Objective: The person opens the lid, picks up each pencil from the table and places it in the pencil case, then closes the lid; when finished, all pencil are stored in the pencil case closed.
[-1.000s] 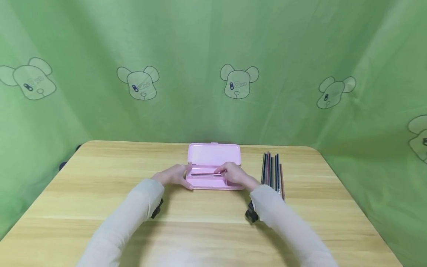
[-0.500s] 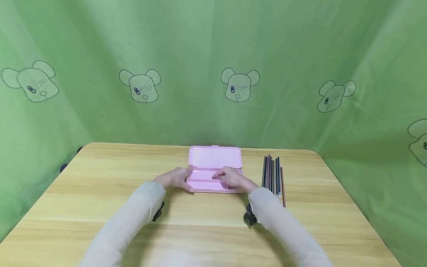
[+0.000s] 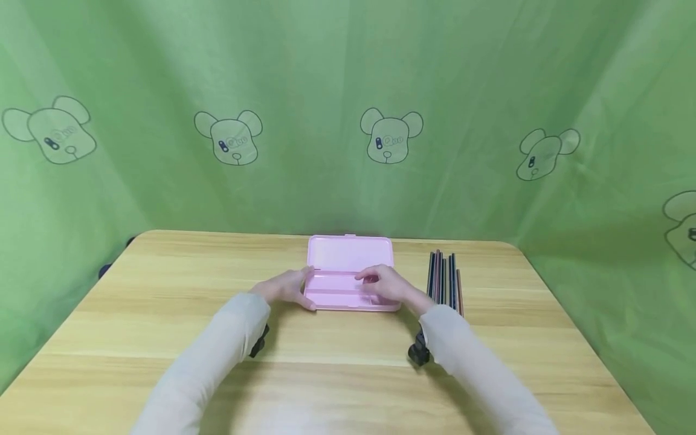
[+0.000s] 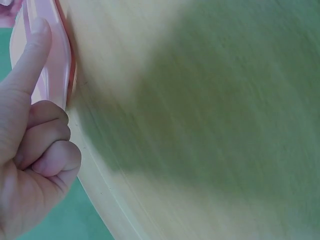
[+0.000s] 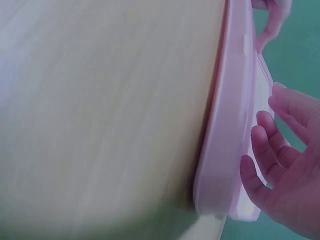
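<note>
A pink pencil case [image 3: 339, 300] lies with its lid [image 3: 350, 254] raised at the back. My left hand [image 3: 281, 287] holds its left end, thumb by the front edge and a finger by the hinge side; the left wrist view shows the other fingers curled in beside the case [image 4: 59, 65]. Over the right part of the compartments hovers my right hand [image 3: 385, 283]. In the right wrist view its fingers [image 5: 267, 150] are loosely bent, with nothing seen between them. No pencil shows in the visible parts of the compartments.
Several dark and reddish pencils [image 3: 444, 278] lie side by side on the wooden table [image 3: 326, 386], right of the case and partly hidden by my right forearm. A green curtain [image 3: 304, 193] hangs behind the table's back edge.
A pencil seen at my right fingers inside the back compartment a second ago is out of sight. My right hand has let go and moved slightly right. My left hand stays at the case.
</note>
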### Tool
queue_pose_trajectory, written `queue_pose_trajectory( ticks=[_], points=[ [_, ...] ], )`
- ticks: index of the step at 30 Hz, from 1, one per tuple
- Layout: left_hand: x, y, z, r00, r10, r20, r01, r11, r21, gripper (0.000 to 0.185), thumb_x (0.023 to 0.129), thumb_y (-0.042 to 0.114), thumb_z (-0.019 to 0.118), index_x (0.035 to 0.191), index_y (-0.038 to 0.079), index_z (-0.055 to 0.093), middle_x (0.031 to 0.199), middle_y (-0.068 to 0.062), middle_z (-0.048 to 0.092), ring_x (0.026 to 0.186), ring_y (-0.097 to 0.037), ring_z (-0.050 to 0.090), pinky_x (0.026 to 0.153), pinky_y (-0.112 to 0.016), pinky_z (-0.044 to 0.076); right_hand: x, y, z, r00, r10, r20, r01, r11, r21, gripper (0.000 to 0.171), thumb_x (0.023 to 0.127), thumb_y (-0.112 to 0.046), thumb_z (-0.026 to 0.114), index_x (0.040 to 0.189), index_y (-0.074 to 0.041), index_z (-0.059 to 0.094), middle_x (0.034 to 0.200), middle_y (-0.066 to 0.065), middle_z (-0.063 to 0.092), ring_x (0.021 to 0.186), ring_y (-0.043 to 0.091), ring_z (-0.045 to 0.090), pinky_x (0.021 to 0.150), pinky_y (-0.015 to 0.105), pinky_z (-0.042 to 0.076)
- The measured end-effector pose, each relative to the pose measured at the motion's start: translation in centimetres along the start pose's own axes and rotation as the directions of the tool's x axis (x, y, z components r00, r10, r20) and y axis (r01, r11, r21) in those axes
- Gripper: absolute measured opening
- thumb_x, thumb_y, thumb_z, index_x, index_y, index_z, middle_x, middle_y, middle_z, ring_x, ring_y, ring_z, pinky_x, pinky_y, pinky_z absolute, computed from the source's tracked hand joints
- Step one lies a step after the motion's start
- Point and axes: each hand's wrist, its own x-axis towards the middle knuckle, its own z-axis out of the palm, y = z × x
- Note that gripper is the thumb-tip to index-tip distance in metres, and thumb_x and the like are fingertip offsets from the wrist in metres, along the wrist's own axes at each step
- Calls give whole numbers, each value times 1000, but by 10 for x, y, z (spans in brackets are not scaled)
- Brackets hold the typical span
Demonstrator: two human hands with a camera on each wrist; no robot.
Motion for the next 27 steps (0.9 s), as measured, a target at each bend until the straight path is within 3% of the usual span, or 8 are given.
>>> queue_pose_trajectory(
  ticks=[7, 17, 21, 27],
  points=[
    [0, 4, 0, 999, -30, 16, 30, 999, -19, 102, 71, 30, 77, 142, -7, 14, 144, -27, 24, 133, -36, 25, 111, -41, 19, -20, 13, -23, 997, 57, -55, -57, 998, 6, 32, 83, -6, 61, 113, 5, 60, 91, 12, 60, 86, 21, 54, 79, 31, 47],
    [0, 6, 3, 997, -71, 29, 71, 997, -16, 101, 69, 31, 78, 141, -4, 17, 138, -30, 33, 128, -38, 34, 109, -44, 25, -62, 45, -61, 982, 132, -136, -136, 991, -20, 37, 86, -12, 61, 117, 7, 55, 91, 12, 61, 85, 22, 56, 78, 32, 48],
    [-2, 6, 1, 998, -65, 26, 66, 998, -20, 100, 69, 31, 78, 141, -5, 18, 136, -31, 36, 126, -39, 36, 108, -45, 27, -74, 56, -73, 969, 190, -155, -191, 982, 13, 44, 87, -14, 60, 123, 9, 49, 93, 12, 58, 86, 21, 53, 78, 32, 47],
    [-2, 7, -1, 998, -60, 25, 61, 997, -38, 102, 69, 30, 78, 142, -5, 16, 139, -31, 31, 129, -39, 32, 109, -45, 24, -91, 71, -90, 954, 267, -139, -270, 963, -3, 58, 90, -27, 56, 132, 9, 37, 104, 20, 52, 96, 30, 51, 83, 42, 46]
  ],
)
